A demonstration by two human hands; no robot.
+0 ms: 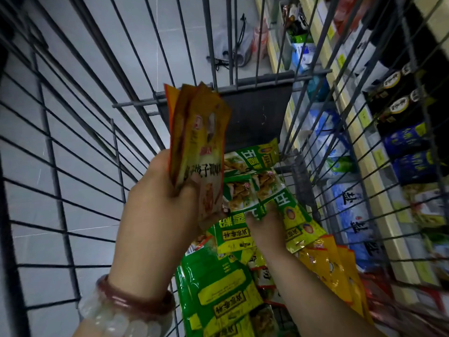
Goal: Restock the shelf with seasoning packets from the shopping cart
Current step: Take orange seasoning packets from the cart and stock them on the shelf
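Observation:
My left hand (160, 200) grips a small stack of orange-yellow seasoning packets (196, 142), held upright above the wire shopping cart (73, 142). My right hand (264, 227) reaches down into the cart, and its fingers pinch the edge of a green and yellow seasoning packet (281, 203). More green packets (218, 288) and orange packets (330, 263) lie piled on the cart floor under my arms. The store shelf (364, 152) runs along the right side, seen through the cart's bars.
The shelf holds blue and white bags (352, 215) low down and dark bottles (398, 100) higher up. A white drawstring bag (233, 49) lies on the grey tiled floor beyond the cart's front. The cart's dark front panel (255, 113) stands ahead.

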